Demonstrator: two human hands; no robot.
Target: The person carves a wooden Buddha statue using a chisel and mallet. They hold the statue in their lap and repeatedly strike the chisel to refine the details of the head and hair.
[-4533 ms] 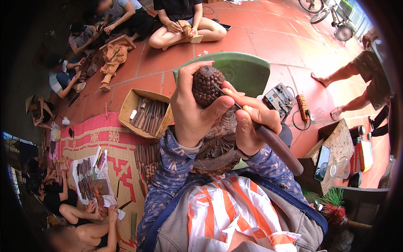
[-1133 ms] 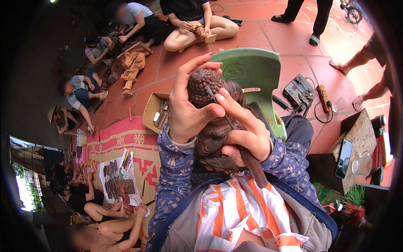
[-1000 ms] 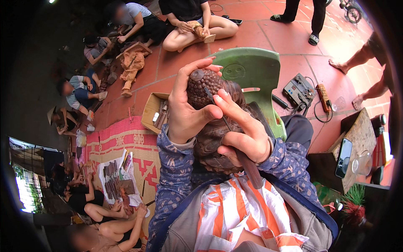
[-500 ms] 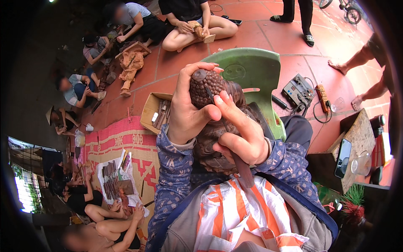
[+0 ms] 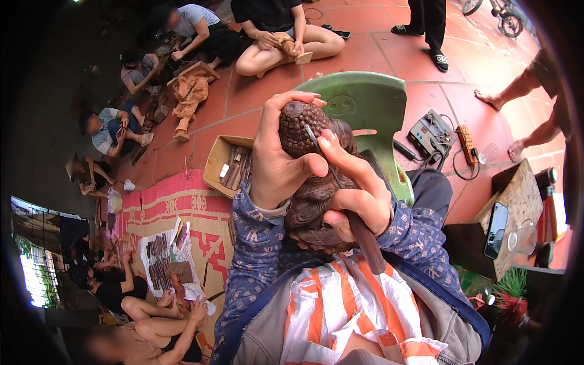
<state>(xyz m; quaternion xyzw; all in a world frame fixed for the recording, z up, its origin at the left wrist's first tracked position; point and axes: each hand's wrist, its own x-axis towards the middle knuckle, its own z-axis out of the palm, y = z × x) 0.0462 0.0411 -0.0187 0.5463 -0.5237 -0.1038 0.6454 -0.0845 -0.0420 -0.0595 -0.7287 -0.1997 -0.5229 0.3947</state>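
Observation:
A dark brown carved wooden statue [image 5: 297,135] lies in front of my lap, its rounded head covered in small bumps. My left hand [image 5: 271,159] is wrapped round the side and top of that head, with the thumb across its near side. In my right hand [image 5: 366,193] is a carving chisel [image 5: 365,243] with a thick brown wooden handle. Its thin metal blade slants up and left along my forefinger, and the tip is at the bumps of the head. My right hand hides part of the statue's body.
A green plastic chair [image 5: 371,91] stands just beyond the statue. Left of it is a cardboard box [image 5: 217,163] of tools; more tools lie on paper [image 5: 198,283] over a patterned mat. At right are a control box [image 5: 432,135], a power strip [image 5: 467,143] and a phone [image 5: 496,228]. Several people sit around.
My right hand and the chisel have shifted slightly right, the handle end swinging outward. The blade shows brighter now. My left hand and the statue's head have moved a little right.

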